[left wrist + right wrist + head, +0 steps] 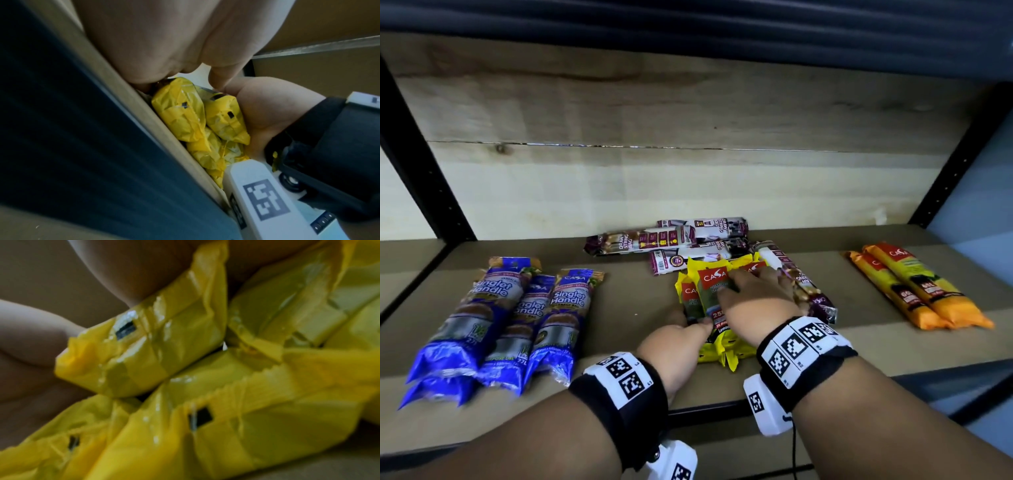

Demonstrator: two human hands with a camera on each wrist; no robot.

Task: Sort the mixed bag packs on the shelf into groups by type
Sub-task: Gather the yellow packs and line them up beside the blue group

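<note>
On the shelf (pixel 619 318) — both hands' grip around the yellow packs (pixel 710 284).

The head view was evenly lit and mostly sharp, with straight lines bowing toward its edges. Glare streaked the yellow packs (pixel 185 353) under the right hand, which were blurred, while the left wrist view was dim and soft.

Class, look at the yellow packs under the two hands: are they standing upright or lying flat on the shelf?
Lying flat. The yellow packs rest lengthwise on the shelf, bunched and partly stacked, between the left hand and right hand.
</note>
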